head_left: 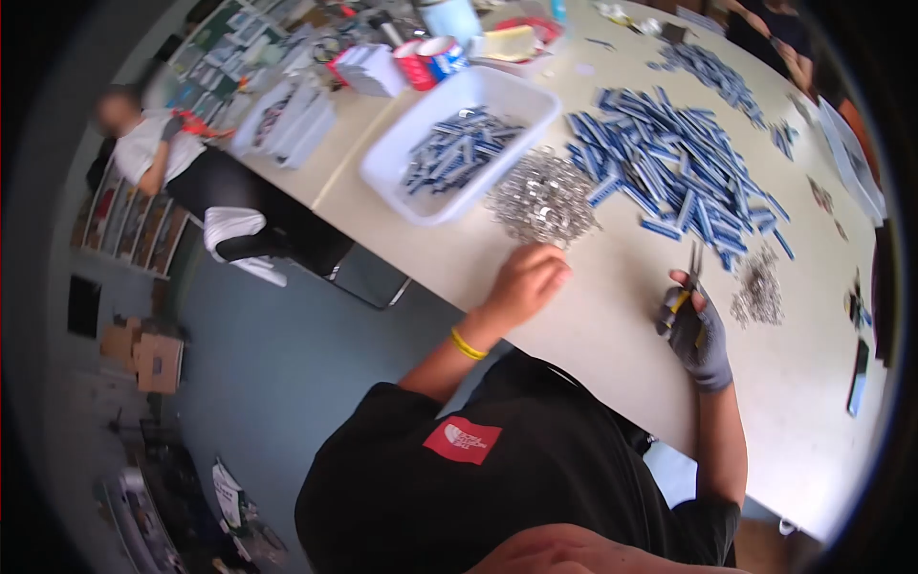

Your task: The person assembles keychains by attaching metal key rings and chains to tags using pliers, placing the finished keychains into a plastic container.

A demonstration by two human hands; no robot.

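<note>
Closed around the handles of 1 pair of yellow-and-black pliers (681, 302), the gloved right hand (706, 352) has its fingers wrapped and the tool's narrow nose pointing far, its 2 tips slightly apart. Nothing can be made out between those tips. The pliers lie within the grip, over the near side of the table (612, 330), just short of the large heap of blue strips (669, 158) and left of a small heap of silvery metal pieces (760, 292).

The left hand (524, 287), with 1 yellow wristband (469, 344), is loosely curled at the near edge of a bigger silvery heap (543, 196); whether its fingers have hold of a piece, I cannot tell.

Beyond that heap, to the left, 1 white bin (382, 182) holds more blue strips. Many strips lie loose outside it, including another heap farther right (717, 81). Which have been worked on and which are left cannot be told, so progress is unclear. 1 person (158, 143) is at the far left.
</note>
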